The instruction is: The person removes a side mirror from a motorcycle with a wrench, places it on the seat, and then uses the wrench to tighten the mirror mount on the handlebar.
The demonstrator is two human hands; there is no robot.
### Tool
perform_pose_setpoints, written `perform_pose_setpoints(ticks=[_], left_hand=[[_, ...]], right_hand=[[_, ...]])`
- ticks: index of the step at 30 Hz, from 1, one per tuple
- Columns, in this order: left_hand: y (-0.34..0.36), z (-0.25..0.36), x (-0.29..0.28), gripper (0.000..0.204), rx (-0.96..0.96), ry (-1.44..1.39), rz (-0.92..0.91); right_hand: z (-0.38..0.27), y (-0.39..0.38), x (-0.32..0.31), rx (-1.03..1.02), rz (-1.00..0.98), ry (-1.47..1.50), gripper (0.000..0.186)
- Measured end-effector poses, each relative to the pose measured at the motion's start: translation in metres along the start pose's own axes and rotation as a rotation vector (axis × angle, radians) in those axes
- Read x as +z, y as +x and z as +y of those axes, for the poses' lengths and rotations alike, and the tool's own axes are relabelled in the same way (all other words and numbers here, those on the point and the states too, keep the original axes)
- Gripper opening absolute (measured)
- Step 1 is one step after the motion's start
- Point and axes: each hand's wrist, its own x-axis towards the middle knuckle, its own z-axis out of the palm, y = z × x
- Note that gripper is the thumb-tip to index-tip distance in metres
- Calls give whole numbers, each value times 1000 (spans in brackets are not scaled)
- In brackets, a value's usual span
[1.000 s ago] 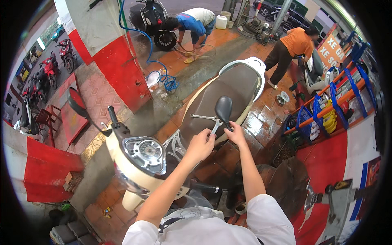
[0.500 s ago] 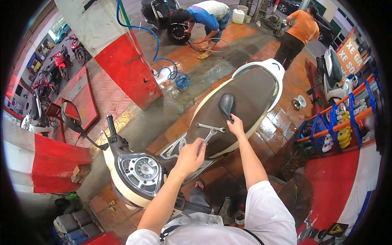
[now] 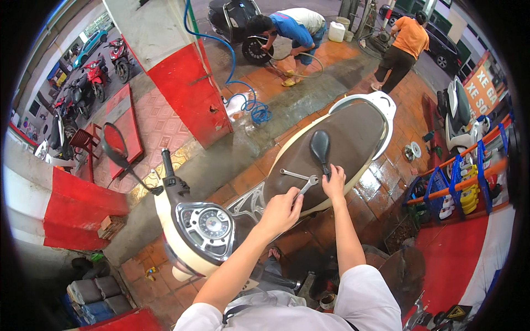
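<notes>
A cream scooter stands below me, with a brown seat (image 3: 359,132), a round chrome instrument panel (image 3: 214,226) and a black mirror (image 3: 115,144) on its handlebar. My left hand (image 3: 281,212) is closed on a silver wrench (image 3: 305,187), held over the seat's front. Another wrench (image 3: 292,174) appears to lie on the seat, its end beside the held one. My right hand (image 3: 335,183) grips the stem of a detached black mirror (image 3: 320,144), whose head is over the middle of the seat.
A co-worker in blue (image 3: 301,30) bends at a black scooter's wheel; another in orange (image 3: 408,41) stands beyond the seat. A red-and-white pillar (image 3: 187,99) with a coiled blue hose (image 3: 259,110) is ahead. A bottle rack (image 3: 458,187) lines the right wall.
My right hand and the mirror have moved away from my left hand, farther over the seat. The co-worker in orange has left the right-hand scooter and moved farther back.
</notes>
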Motion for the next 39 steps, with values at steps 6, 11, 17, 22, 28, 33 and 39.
perform_pose_setpoints(ticks=[6, 11, 17, 22, 28, 33, 39], left_hand=[[-30, 14, -5, 23, -22, -365, 43], [-96, 43, -79, 27, 64, -630, -133], [-197, 14, -199, 30, 13, -759, -25], [-266, -58, -281, 27, -167, -773, 172], [-315, -117, -335, 19, -204, -802, 449], [-337, -144, -347, 20, -109, -643, 578], [-362, -106, -387, 9, -41, -754, 909]], right_hand=[[-59, -55, -63, -125, -91, 440, 22], [-139, -130, -121, -65, -422, 614, 20], [-251, -185, -154, -117, -452, 464, 23], [-397, -183, -130, -432, -522, 357, 28], [-516, -131, -4, -857, -388, 242, 40], [-521, -87, 42, -916, -479, 114, 31], [-529, -107, 30, -742, -504, 214, 26]])
